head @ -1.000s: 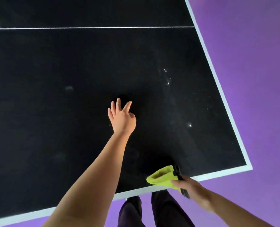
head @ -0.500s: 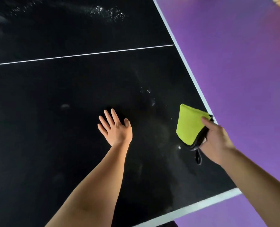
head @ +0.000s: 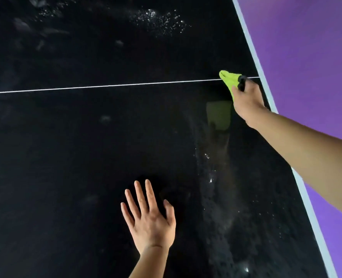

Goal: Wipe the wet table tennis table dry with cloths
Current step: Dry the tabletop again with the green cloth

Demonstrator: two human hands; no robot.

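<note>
The black table tennis table (head: 86, 157) fills the view, crossed by a thin white line. My right hand (head: 247, 103) grips a yellow-green cloth (head: 229, 80) with a black edge, held out over the white line near the table's right edge; its reflection shows on the wet surface just below. My left hand (head: 150, 219) lies flat on the table, fingers spread and straight, in the lower middle. Water droplets (head: 160, 19) glisten at the far top, and a wet streak (head: 212, 173) runs down between my hands.
The table's white right border (head: 306, 197) runs diagonally from top to bottom right. Beyond it lies purple floor (head: 306, 57).
My right hand carried the cloth from the near edge forward and up to the white line near the right edge. My left hand stayed flat on the table, its fingers spreading.
</note>
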